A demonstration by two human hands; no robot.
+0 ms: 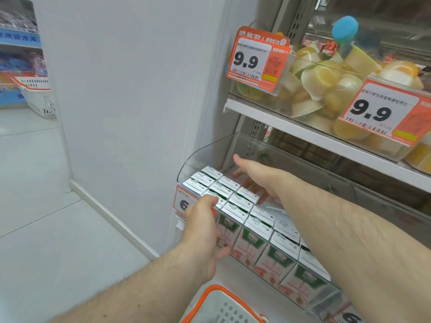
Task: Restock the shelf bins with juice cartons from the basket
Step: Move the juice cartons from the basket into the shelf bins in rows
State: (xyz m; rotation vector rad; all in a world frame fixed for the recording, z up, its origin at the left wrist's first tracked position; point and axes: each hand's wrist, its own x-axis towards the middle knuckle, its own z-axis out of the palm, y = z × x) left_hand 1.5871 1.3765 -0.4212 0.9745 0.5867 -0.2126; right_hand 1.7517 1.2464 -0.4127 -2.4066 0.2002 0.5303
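Several white-topped juice cartons (258, 227) with green and pink fronts stand in tight rows in a clear plastic shelf bin (205, 155). My left hand (200, 222) grips the bin's front wall at its left corner, fingers curled over the top edge and thumb below on the front. My right hand (256, 176) reaches into the bin behind the cartons, fingers straight and spread, touching the back row, thumb up. The white basket (224, 306) with an orange rim sits below at the bottom edge; its contents are hidden.
Above the bin a shelf (303, 129) carries clear bins of yellow jelly cups (326, 78) with orange 9.9 price tags (254, 59). A white wall panel (140, 89) closes the left side. Another white basket (37, 94) stands on the floor far left.
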